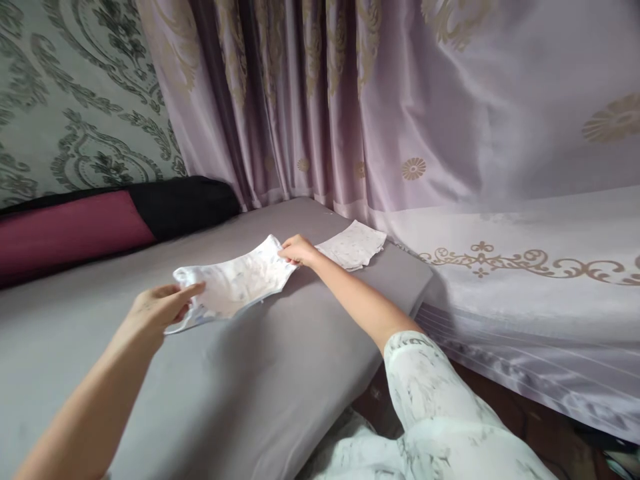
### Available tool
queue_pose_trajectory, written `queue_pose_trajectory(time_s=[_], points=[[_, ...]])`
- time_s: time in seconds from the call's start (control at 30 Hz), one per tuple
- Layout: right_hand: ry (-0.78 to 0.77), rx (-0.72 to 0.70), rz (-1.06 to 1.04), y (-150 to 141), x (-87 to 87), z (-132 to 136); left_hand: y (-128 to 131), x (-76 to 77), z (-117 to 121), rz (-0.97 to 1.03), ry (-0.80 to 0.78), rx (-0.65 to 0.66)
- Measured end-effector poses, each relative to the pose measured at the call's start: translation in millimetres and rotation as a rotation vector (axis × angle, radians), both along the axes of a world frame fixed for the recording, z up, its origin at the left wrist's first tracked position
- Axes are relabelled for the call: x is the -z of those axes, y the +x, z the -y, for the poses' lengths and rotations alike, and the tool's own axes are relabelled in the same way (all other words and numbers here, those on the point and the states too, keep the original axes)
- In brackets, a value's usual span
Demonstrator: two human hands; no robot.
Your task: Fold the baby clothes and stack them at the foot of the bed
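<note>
A small white garment (240, 283) with a faint coloured print is stretched between my two hands, over the bed. My left hand (167, 303) pinches its near left end between thumb and fingers. On the far right end, my right hand (299, 251) grips the edge with closed fingers. The cloth sags a little in the middle, and its exact kind is hard to tell. Beyond my right wrist, a similar pale printed garment (354, 244) lies flat near the bed's far corner, partly hidden by my forearm.
The bed (215, 407) has a smooth grey sheet. Along the wall lies a long black and maroon bolster (95, 223). A shiny lilac curtain (400, 133) with gold motifs hangs behind the far edge and down the right side. Dark floor (493, 380) shows at the lower right.
</note>
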State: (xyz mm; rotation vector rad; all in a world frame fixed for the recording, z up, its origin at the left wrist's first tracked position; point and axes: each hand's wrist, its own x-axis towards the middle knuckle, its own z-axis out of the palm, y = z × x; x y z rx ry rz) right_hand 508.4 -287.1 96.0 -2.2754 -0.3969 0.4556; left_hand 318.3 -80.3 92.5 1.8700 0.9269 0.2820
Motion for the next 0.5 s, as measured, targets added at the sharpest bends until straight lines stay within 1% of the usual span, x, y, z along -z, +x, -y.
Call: queue_pose_trajectory(time_s=[0.03,0.1,0.17,0.27,0.33,0.4,0.5], points=[[0.038,0.068,-0.072,5,-6.4,8,9,-3.8,15,0.044,-0.039,0.007],[0.134,0.201,-0.19,12,-19.3,23,26,-9.6,43,0.096,-0.06,0.027],[0.193,0.283,-0.222,18,-31.5,37,42,-11.8,68,0.159,-0.077,0.035],[0.243,0.365,-0.18,27,-45.7,60,68,-7.4,99,0.244,-0.178,0.087],[0.277,0.423,-0.131,35,-51.3,75,86,-1.7,116,0.295,-0.232,0.117],[0.296,0.473,-0.074,43,-53.6,90,103,3.9,133,0.322,-0.263,0.151],[0.289,0.521,0.015,57,-51.4,112,125,10.5,156,0.307,-0.313,0.19]])
